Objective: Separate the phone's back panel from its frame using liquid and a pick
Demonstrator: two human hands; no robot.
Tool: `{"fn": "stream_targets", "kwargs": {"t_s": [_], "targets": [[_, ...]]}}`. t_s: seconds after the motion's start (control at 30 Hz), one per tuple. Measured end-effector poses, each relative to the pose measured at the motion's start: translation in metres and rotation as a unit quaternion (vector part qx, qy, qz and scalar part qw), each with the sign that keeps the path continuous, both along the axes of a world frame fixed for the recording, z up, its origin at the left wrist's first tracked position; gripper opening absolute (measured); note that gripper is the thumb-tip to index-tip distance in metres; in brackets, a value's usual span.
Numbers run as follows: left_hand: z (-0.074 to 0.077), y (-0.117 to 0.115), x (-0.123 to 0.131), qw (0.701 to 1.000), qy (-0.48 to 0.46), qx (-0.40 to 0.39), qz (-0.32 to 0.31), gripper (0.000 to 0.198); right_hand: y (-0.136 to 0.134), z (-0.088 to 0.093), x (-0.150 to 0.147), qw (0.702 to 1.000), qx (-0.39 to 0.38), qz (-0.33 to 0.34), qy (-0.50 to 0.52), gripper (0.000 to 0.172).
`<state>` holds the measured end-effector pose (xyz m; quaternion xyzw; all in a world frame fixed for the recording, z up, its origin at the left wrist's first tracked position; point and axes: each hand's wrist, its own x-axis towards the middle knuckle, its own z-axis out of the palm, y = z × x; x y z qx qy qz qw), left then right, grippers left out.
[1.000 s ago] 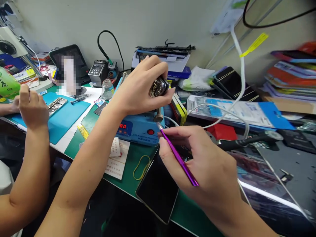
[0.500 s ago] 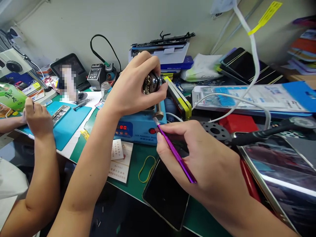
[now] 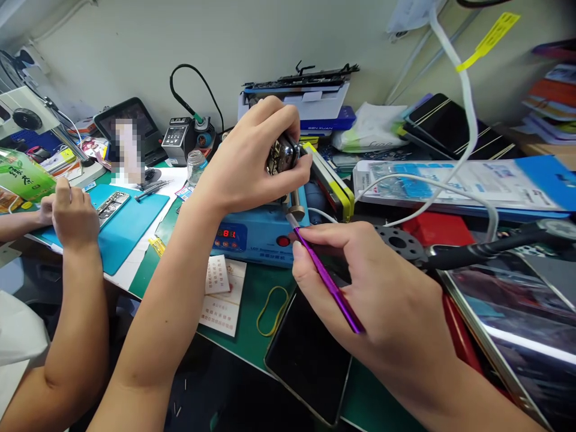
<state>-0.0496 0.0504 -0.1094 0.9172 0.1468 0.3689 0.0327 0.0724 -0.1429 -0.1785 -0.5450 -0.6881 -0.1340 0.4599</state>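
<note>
My left hand (image 3: 252, 162) is closed around a small opened device (image 3: 282, 157) with exposed circuitry and a metal rim, held above a blue heating unit (image 3: 256, 231) with a red digit display. My right hand (image 3: 373, 288) pinches a thin purple tool (image 3: 326, 281) like a pen, its metal tip pointing up towards the device, a short gap below it. A dark phone (image 3: 310, 360) lies face up on the green mat (image 3: 252, 291) under my right hand.
Another person's hand (image 3: 74, 216) rests at the left on a light blue mat (image 3: 121, 225) with a phone frame. A soldering station (image 3: 180, 141), glass jar, yellow rubber band (image 3: 270, 309), white cable (image 3: 468, 120), stacked boxes and tablets crowd the bench.
The view shifted slightly. My hands keep the same grips; the purple tool's tip sits a little nearer the device. The display digits changed.
</note>
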Motion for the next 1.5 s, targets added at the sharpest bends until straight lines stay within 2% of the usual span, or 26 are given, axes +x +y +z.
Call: {"fn": "stream_targets", "kwargs": {"t_s": [0.37,0.77,1.0,1.33,1.5], "targets": [[0.000,0.001,0.000,1.000,-0.007,0.004,-0.012,0.006,0.002,-0.002,0.000,1.000,0.016,0.001,-0.003,0.008],[-0.002,0.006,0.002,0.999,0.018,0.036,0.021,0.009,-0.001,0.016,0.000,0.998,-0.044,0.002,0.036,0.011],[-0.004,0.007,0.004,0.998,0.020,0.049,0.023,0.011,0.002,0.024,0.003,0.997,-0.054,0.010,0.048,0.008],[-0.005,0.005,0.005,0.998,0.025,0.050,0.032,0.012,0.005,0.020,0.000,0.994,-0.070,0.005,0.078,0.006],[-0.006,0.005,0.004,0.998,0.024,0.044,0.032,0.014,0.002,0.018,0.002,0.995,-0.055,-0.028,0.081,0.006]]}}
